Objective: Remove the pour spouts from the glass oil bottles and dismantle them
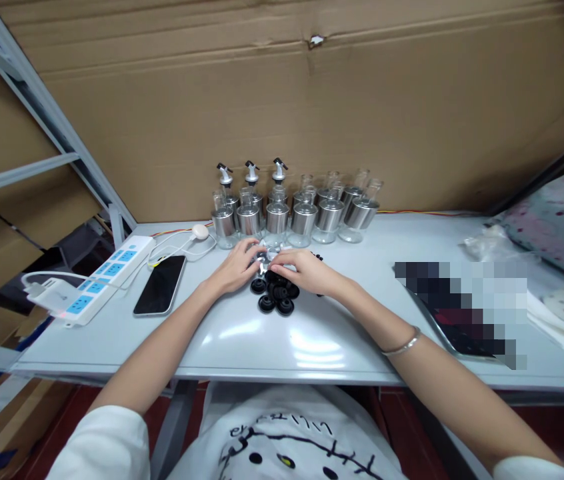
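Note:
Both my hands are close together over a pile of small parts, in front of the row of bottles. My left hand [240, 267] has bent fingers at some silver and clear pieces [263, 264]; what they grip is partly hidden. My right hand [306, 268] curls its fingers over the same spot, and its fingertips are closed around something too small to make out. Just below the hands lie several round black stoppers [280, 292] in a heap. Behind stand several glass bottles with steel sleeves [277, 218]. Three at the back carry silver pourer spouts with black levers [252, 172].
At the left are a white power strip [107, 280] with cables, and a phone [161, 285]. A dark, partly blurred tablet-like device [455, 313] lies right, near a clear plastic bag [487, 243] and patterned fabric [557, 213]. Cardboard [282, 107] walls the table's [242, 340] back.

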Demonstrator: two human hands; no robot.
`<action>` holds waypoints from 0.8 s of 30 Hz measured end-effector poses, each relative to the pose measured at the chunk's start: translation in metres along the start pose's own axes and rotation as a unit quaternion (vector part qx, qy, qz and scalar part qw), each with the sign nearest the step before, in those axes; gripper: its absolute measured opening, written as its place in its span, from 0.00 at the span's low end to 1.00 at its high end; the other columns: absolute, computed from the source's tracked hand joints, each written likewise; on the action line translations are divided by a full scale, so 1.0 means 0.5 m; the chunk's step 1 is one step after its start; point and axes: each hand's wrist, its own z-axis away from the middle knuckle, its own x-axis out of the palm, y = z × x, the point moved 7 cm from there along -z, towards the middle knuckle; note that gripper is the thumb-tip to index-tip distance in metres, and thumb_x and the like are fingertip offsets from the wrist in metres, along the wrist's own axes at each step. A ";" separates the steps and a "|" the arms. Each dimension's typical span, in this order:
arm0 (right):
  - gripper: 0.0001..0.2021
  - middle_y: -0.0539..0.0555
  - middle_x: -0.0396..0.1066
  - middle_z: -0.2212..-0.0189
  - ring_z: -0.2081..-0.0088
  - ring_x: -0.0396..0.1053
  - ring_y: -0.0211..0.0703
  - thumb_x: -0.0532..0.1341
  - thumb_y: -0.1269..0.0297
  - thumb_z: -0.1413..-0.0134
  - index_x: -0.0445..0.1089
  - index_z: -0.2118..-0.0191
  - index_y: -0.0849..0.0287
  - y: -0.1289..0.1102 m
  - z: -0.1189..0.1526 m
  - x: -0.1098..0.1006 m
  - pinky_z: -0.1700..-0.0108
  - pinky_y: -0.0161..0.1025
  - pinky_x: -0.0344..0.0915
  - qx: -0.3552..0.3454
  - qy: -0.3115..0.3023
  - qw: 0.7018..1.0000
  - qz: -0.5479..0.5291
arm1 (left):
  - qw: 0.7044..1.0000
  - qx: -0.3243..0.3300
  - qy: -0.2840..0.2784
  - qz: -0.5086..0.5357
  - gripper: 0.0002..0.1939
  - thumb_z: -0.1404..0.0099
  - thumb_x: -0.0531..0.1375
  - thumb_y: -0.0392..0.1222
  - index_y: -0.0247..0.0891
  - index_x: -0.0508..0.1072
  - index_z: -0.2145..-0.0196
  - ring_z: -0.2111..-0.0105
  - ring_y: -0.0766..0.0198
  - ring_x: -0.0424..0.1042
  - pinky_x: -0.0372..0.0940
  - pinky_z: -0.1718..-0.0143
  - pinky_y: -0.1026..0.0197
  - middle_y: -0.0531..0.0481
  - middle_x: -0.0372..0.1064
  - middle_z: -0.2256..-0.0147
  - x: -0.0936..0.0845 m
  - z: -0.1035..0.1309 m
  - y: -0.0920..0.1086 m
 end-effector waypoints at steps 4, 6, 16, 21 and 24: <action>0.12 0.56 0.75 0.67 0.65 0.71 0.45 0.52 0.67 0.39 0.73 0.66 0.60 -0.002 0.003 -0.009 0.61 0.41 0.65 0.025 0.011 1.000 0.001 | 1.000 -0.004 -0.014 -0.014 0.17 0.33 0.50 0.45 0.39 0.66 0.49 0.43 0.54 0.55 0.53 0.40 0.48 0.41 0.54 0.46 0.000 0.001 0.007; 0.11 0.57 0.75 0.66 0.65 0.71 0.44 0.52 0.68 0.41 0.73 0.64 0.60 -0.003 0.007 -0.029 0.61 0.41 0.65 0.028 0.051 0.998 -0.004 | 1.000 -0.007 -0.017 -0.017 0.17 0.33 0.51 0.47 0.39 0.66 0.49 0.42 0.53 0.54 0.53 0.40 0.47 0.40 0.53 0.45 -0.001 0.002 0.008; 0.17 0.53 0.71 0.74 0.75 0.67 0.38 0.63 0.55 0.54 0.71 0.62 0.63 0.049 0.053 -0.040 0.73 0.36 0.64 0.213 -0.106 0.949 -0.208 | 0.993 0.065 0.025 -0.097 0.12 0.33 0.52 0.46 0.40 0.74 0.63 0.42 0.52 0.54 0.48 0.41 0.43 0.44 0.58 0.45 -0.018 0.001 0.063; 0.12 0.53 0.73 0.74 0.71 0.69 0.40 0.64 0.59 0.57 0.71 0.66 0.62 0.049 0.046 -0.021 0.68 0.38 0.65 0.174 -0.108 0.960 -0.189 | 0.993 0.087 0.021 -0.080 0.12 0.33 0.53 0.44 0.40 0.75 0.64 0.42 0.53 0.54 0.52 0.42 0.46 0.44 0.61 0.46 -0.016 0.003 0.084; 0.11 0.53 0.73 0.73 0.71 0.69 0.41 0.64 0.60 0.57 0.71 0.68 0.62 0.054 0.047 -0.012 0.67 0.39 0.65 0.171 -0.113 0.960 -0.191 | 0.993 0.080 0.021 -0.079 0.11 0.34 0.53 0.42 0.39 0.75 0.66 0.42 0.53 0.54 0.53 0.42 0.45 0.45 0.62 0.47 -0.018 0.003 0.077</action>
